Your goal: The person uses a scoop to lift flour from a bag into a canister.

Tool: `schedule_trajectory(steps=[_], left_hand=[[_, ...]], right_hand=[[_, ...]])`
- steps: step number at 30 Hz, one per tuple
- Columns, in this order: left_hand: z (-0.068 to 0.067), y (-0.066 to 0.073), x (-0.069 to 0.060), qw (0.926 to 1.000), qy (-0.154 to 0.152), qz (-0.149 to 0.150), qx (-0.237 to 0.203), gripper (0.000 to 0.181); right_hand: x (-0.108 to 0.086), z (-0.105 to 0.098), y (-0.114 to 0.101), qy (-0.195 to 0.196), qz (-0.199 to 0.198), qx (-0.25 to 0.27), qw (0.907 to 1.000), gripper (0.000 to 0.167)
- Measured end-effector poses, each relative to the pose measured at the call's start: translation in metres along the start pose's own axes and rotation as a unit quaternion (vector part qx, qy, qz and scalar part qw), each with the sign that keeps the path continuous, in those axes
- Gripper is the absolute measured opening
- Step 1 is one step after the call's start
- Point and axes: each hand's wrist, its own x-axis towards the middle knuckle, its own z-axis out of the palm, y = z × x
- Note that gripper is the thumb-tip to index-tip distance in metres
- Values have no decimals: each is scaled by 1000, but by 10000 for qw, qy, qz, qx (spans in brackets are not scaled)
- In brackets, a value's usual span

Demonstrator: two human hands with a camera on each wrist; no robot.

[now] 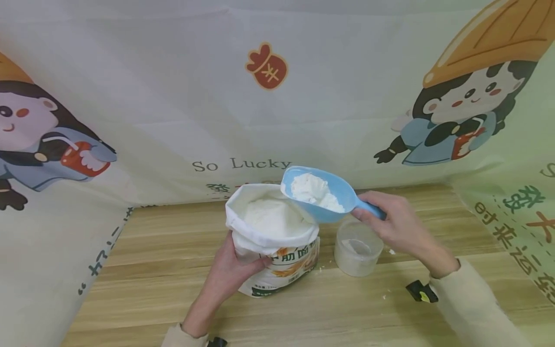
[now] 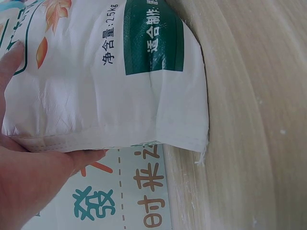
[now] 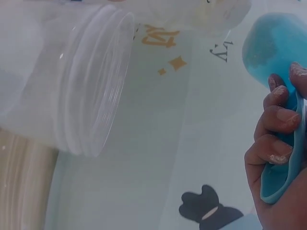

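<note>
My right hand (image 1: 392,219) grips the handle of a light blue scoop (image 1: 329,212), which carries a heap of white powder (image 1: 314,188). The scoop is held in the air over the right rim of an open white bag (image 1: 277,241) of powder. My left hand (image 1: 238,265) holds that bag at its left side, thumb on the printed front. In the left wrist view, fingers reach behind the bag (image 2: 96,110). Right of the bag stands a clear round plastic jar (image 1: 357,258), partly behind the right hand. In the right wrist view, powder dusts the fingertips (image 3: 278,158).
The wooden tabletop (image 1: 151,270) bears small white specks near the jar. A printed cloth (image 1: 173,96) with cartoon figures hangs at the back and along both sides. Black straps (image 1: 421,292) sit at the wrists.
</note>
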Motion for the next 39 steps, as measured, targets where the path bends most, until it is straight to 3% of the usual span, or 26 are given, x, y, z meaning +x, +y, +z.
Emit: schedule_trajectory(steps=[17,39], left_hand=[[1,2,-1,9995,105,-160,249,93],[0,1,-1,9998,21,-159,69,90]], right_hand=[[-28,-18,17,200,34,-356,9992,17],[-72,-39,45,287,250,-1172,9924,21]])
